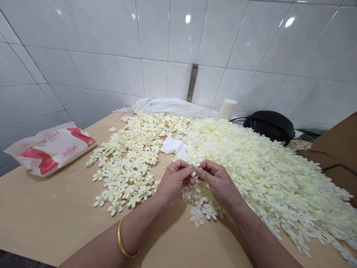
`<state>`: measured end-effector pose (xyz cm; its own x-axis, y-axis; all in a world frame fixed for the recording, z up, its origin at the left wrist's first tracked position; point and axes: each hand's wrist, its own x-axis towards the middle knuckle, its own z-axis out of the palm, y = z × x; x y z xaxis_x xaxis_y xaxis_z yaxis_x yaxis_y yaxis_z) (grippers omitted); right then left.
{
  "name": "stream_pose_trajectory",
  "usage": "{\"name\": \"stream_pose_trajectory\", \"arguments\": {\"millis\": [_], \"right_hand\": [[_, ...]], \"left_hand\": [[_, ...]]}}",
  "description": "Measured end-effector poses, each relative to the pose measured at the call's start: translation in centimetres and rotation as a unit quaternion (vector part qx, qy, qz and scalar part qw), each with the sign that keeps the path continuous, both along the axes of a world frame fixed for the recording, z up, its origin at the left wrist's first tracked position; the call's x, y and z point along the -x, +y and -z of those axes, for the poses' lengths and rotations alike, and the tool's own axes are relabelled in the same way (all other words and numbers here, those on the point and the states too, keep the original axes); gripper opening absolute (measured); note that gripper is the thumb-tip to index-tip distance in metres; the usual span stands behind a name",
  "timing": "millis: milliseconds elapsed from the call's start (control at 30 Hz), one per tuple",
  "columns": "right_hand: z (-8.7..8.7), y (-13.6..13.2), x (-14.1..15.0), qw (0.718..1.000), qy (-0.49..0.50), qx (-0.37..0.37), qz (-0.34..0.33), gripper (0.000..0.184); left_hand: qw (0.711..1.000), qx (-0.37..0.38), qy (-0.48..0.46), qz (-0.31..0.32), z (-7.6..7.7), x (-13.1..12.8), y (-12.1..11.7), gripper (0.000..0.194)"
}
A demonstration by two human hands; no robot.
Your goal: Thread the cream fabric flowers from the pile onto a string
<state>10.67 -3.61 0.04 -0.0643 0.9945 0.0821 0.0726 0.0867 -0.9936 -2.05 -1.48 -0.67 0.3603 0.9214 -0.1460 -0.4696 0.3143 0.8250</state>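
Note:
Both my hands meet over the light wooden tabletop. My left hand and my right hand pinch a small cream piece between their fingertips, and the fingers mostly hide it. It looks like a fabric flower, though I cannot be sure. Under my right hand lie loose cream five-petalled flowers. To the right spreads a large heap of these flowers, with a thinner layer to the left. A crumpled white tissue lies between them. A gold bangle circles my left wrist.
A red and white plastic bag lies at the left. Against the tiled wall are a white cloth, a white cylinder and a black bag. Brown cardboard stands at the right.

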Motion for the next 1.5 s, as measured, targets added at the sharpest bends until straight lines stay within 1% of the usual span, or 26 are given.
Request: {"name": "stream_pose_trajectory", "arguments": {"millis": [100, 167, 233, 300, 433, 533, 600, 700, 767, 800, 900, 967, 1033, 1100, 1167, 1333, 1400, 1500], "right_hand": [[0.2, 0.1, -0.2, 1.0, -0.012, -0.003, 0.013, 0.026], [0.3, 0.1, -0.3, 0.999, -0.032, -0.007, 0.017, 0.029], [0.4, 0.2, -0.3, 0.998, -0.059, -0.012, 0.02, 0.031], [0.3, 0.2, -0.4, 0.996, -0.082, -0.018, 0.03, 0.03], [0.0, 0.1, -0.2, 0.993, -0.103, -0.034, 0.042, 0.022], [-0.4, -0.2, 0.0, 0.987, -0.135, -0.072, 0.043, 0.016], [-0.5, -0.4, 0.2, 0.974, -0.179, -0.129, 0.053, 0.015], [-0.5, -0.7, 0.5, 0.941, -0.239, -0.231, 0.067, 0.015], [-0.2, -0.6, 0.5, 0.923, -0.265, -0.266, 0.082, 0.015], [0.0, -0.6, 0.5, 0.919, -0.276, -0.267, 0.092, 0.015], [0.4, -0.3, 0.4, 0.909, -0.306, -0.252, 0.131, 0.01], [0.3, -0.3, 0.5, 0.893, -0.322, -0.273, 0.158, 0.006], [0.1, -0.5, 0.6, 0.881, -0.329, -0.304, 0.156, 0.007], [-0.2, -0.7, 0.7, 0.886, -0.325, -0.309, 0.119, 0.011], [-0.3, -0.8, 0.8, 0.903, -0.308, -0.285, 0.087, 0.014], [-0.4, -0.6, 0.4, 0.954, -0.235, -0.173, 0.074, 0.017], [-0.4, -0.4, 0.2, 0.966, -0.208, -0.14, 0.058, 0.019], [-0.4, -0.4, 0.1, 0.976, -0.183, -0.116, 0.038, 0.019]], "left_hand": [[0.999, 0.044, -0.019, -0.001, -0.3, 0.0, 0.1, 0.023], [0.998, 0.051, -0.02, 0.011, -0.5, 0.1, 0.1, 0.025], [0.999, 0.044, -0.008, 0.028, -0.5, 0.2, 0.0, 0.025], [0.999, 0.028, 0.016, 0.03, -0.3, 0.2, 0.0, 0.024], [0.997, -0.017, 0.069, -0.005, 0.1, 0.2, 0.0, 0.022], [0.997, -0.023, 0.076, -0.017, 0.0, 0.2, 0.1, 0.02], [0.998, -0.006, 0.062, -0.002, -0.1, 0.3, 0.2, 0.022], [0.998, 0.023, 0.04, 0.039, -0.4, 0.5, 0.4, 0.025], [0.997, 0.036, 0.038, 0.056, -0.4, 0.5, 0.4, 0.021], [0.997, 0.041, 0.038, 0.057, -0.4, 0.5, 0.4, 0.02], [0.997, 0.05, 0.045, 0.03, -0.3, 0.4, 0.4, 0.021], [0.997, 0.048, 0.054, -0.001, -0.3, 0.4, 0.3, 0.022], [0.997, 0.041, 0.063, -0.026, -0.4, 0.5, 0.3, 0.023], [0.997, 0.034, 0.066, -0.035, -0.4, 0.5, 0.2, 0.024], [0.997, 0.033, 0.067, -0.029, -0.4, 0.5, 0.2, 0.025], [0.998, 0.031, 0.056, -0.005, -0.2, 0.3, 0.0, 0.03], [0.998, 0.024, 0.059, -0.002, -0.1, 0.3, 0.1, 0.032], [0.997, 0.003, 0.078, 0.005, 0.1, 0.3, 0.2, 0.033]]}}
